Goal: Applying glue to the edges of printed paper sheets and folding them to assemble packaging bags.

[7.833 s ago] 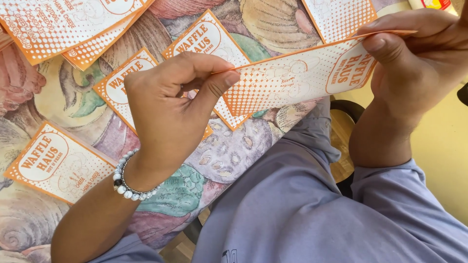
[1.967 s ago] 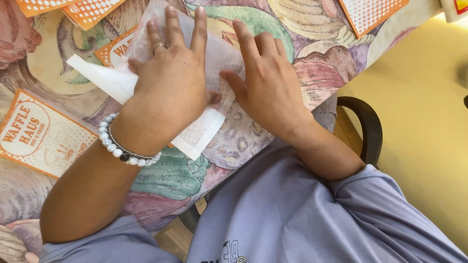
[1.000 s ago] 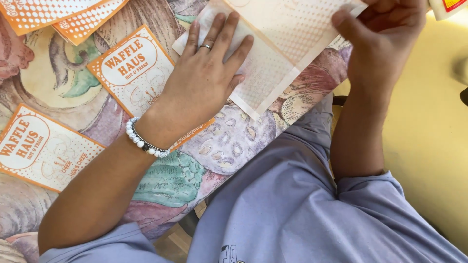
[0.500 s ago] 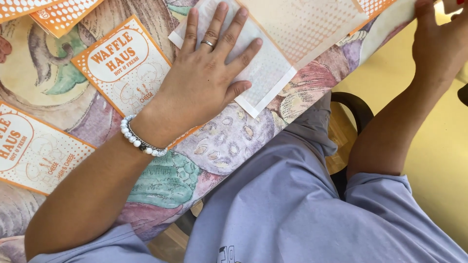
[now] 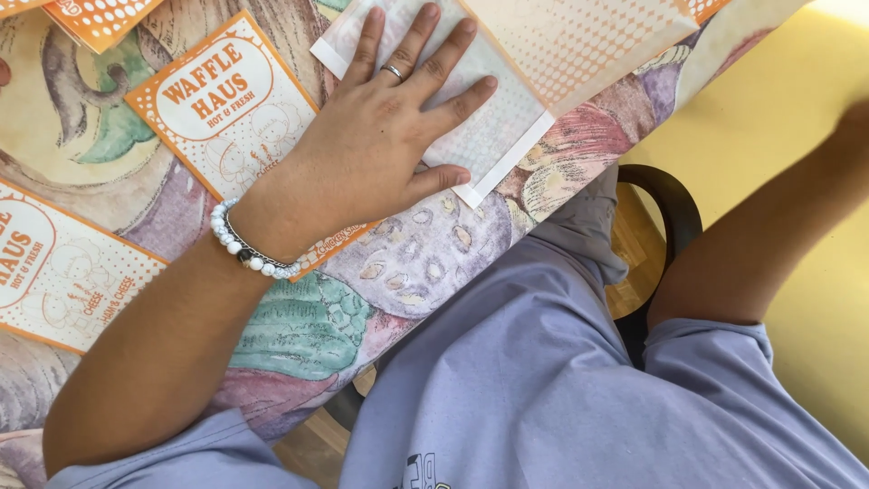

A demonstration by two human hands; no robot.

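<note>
— Where's the pale, dotted paper sheet (image 5: 493, 127)?

— Far side of the shell-patterned worktop (image 5: 434, 263), pinned under the left hand (image 5: 380, 145), its grip open, palm flat, likely to stop sliding.

— The right hand?

— Out of sight; only its forearm shows.

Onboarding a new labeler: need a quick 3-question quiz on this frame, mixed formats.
1. True or false: the left hand lies flat, fingers spread, on the white paper.
2. Multiple choice: what is on the left wrist? A) a watch B) a bead bracelet C) nothing
3. Short answer: where is the right hand?

Key
1. True. The palm presses the paper onto the tablecloth.
2. B. White beads circle the wrist, over the edge of an orange bag.
3. Out of frame. Only the right forearm shows, reaching toward the upper right edge.
</note>
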